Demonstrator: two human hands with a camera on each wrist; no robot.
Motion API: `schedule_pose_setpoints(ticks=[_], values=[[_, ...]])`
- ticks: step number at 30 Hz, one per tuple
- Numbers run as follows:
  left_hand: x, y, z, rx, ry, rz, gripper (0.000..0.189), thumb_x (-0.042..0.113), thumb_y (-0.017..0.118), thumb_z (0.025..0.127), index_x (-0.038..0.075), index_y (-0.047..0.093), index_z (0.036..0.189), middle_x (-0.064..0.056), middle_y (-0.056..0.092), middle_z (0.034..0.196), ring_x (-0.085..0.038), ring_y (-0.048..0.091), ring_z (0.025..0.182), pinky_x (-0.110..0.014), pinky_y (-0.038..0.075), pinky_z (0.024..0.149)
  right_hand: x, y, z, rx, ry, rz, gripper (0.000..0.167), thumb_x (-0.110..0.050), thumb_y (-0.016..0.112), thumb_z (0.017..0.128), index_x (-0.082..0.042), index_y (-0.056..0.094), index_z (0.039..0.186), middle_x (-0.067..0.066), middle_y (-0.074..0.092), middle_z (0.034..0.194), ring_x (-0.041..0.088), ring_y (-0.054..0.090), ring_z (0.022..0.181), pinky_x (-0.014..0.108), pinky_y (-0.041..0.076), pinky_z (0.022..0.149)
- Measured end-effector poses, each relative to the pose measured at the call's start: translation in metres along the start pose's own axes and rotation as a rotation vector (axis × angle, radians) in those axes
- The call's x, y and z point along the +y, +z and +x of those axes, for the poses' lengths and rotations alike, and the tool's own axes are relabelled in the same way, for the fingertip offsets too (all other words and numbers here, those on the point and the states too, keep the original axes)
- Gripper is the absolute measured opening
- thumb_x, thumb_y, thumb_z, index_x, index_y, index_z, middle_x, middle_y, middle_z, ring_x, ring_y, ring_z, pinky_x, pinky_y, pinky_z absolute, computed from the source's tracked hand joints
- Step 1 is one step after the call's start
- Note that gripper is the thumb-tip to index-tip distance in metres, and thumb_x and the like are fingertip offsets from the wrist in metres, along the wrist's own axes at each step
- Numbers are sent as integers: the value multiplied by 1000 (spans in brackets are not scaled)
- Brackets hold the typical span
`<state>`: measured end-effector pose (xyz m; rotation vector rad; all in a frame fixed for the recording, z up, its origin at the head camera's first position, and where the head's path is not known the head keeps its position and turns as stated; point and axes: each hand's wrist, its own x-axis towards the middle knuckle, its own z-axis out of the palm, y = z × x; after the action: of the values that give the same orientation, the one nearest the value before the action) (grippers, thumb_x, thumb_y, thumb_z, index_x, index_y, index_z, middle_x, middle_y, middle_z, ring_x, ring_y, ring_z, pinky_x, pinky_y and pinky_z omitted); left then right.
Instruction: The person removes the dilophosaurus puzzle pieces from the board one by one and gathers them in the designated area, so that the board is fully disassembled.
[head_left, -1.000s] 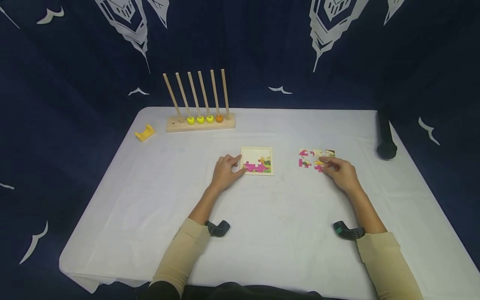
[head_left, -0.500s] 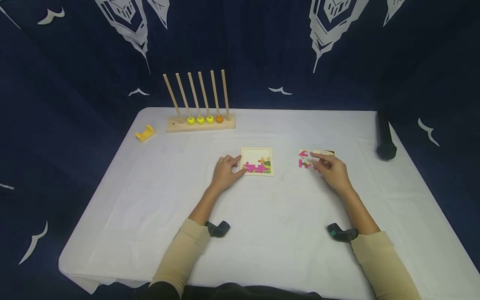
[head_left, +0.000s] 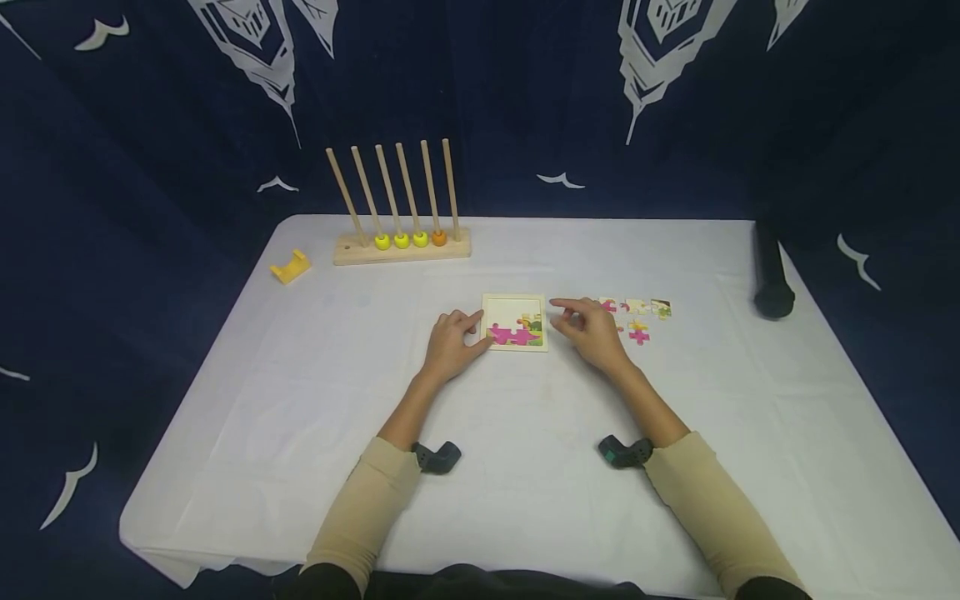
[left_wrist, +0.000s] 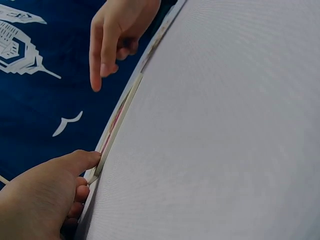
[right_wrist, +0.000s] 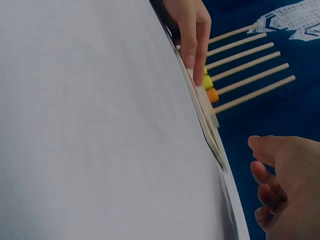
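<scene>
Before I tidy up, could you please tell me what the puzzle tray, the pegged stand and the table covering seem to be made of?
The puzzle tray: probably thin wood or board, fairly matte; it is pale, flat and square-edged.
The pegged stand: most likely plain wood, judging by the natural tan base and pegs.
The table covering: apparently matte white fabric, since it creases softly and droops at a corner.

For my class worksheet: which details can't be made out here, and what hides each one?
Lower-left loose puzzle piece: head view, mostly covered by the right hand.
Picture in the puzzle frame: left wrist view, seen nearly edge-on.
Lower end of the topmost peg: right wrist view, behind the left hand.
Far end of the black cylindrical object: head view, blends into the dark curtain.
</scene>
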<state>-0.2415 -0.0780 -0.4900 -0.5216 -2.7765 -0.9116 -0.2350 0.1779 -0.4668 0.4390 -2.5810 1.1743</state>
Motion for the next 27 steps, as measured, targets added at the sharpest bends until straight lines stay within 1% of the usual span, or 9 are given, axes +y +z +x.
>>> schedule_pose_setpoints(ticks=[4, 7, 9, 10, 11, 14, 16, 19, 27], values=[[0, 0, 0, 5, 4, -10, 52, 31, 69, 82, 6, 57, 126, -1, 50, 83, -18, 40, 79, -30, 34, 71, -4, 13, 3, -51, -3, -21, 36, -16, 70, 83, -5, 64, 116, 5, 58, 81, 19, 43, 71, 35, 36, 63], [0, 0, -1, 12, 10, -19, 51, 31, 69, 82, 5, 58, 125, -1, 50, 83, -19, 40, 79, -31, 34, 70, -5, 19, 5, -82, 0, -40, 38, -17, 70, 83, -4, 62, 118, 5, 57, 79, 20, 42, 70, 40, 39, 77], [-1, 0, -1, 15, 14, -21, 51, 31, 69, 82, 5, 58, 125, -1, 50, 83, -19, 40, 79, -31, 34, 70, -6, 22, 5, -99, 8, -55, 40, -18, 69, 83, -2, 61, 119, 5, 57, 78, 20, 41, 69, 42, 38, 78], [-1, 0, -1, 18, 16, -21, 51, 31, 69, 82, 5, 58, 125, -1, 50, 83, -19, 40, 79, -30, 34, 70, -6, 23, 5, -104, 13, -60, 40, -17, 70, 83, -2, 61, 119, 6, 56, 78, 21, 40, 68, 43, 37, 84], [-1, 0, -1, 19, 19, -20, 51, 31, 69, 82, 5, 58, 124, -1, 50, 83, -19, 40, 79, -30, 34, 70, -7, 24, 4, -108, 20, -71, 41, -18, 70, 83, -1, 61, 119, 6, 56, 78, 21, 40, 68, 42, 38, 83], [-1, 1, -1, 20, 21, -17, 51, 32, 69, 82, 6, 59, 124, 0, 50, 83, -19, 41, 79, -30, 35, 71, -8, 24, 4, -114, 34, -103, 41, -20, 70, 83, 0, 62, 117, 5, 55, 78, 20, 39, 69, 39, 37, 71], [-1, 0, -1, 16, 16, -17, 51, 32, 69, 82, 6, 58, 125, 0, 50, 83, -19, 41, 79, -30, 34, 71, -8, 25, 4, -113, 37, -111, 39, -20, 70, 83, -1, 63, 116, 5, 55, 78, 21, 40, 69, 36, 37, 72], [1, 0, -1, 8, 5, -15, 52, 32, 69, 82, 6, 58, 125, -1, 50, 83, -19, 40, 79, -30, 35, 70, -7, 25, 3, -112, 33, -109, 37, -21, 70, 83, -1, 65, 113, 5, 54, 77, 21, 40, 70, 35, 34, 68], [1, -1, -1, 5, -7, -27, 52, 31, 69, 82, 6, 57, 126, 0, 50, 82, -18, 40, 79, -30, 35, 70, -4, 26, 5, -88, 19, -58, 33, -17, 72, 80, 0, 66, 108, 6, 55, 78, 22, 41, 72, 34, 33, 66]])
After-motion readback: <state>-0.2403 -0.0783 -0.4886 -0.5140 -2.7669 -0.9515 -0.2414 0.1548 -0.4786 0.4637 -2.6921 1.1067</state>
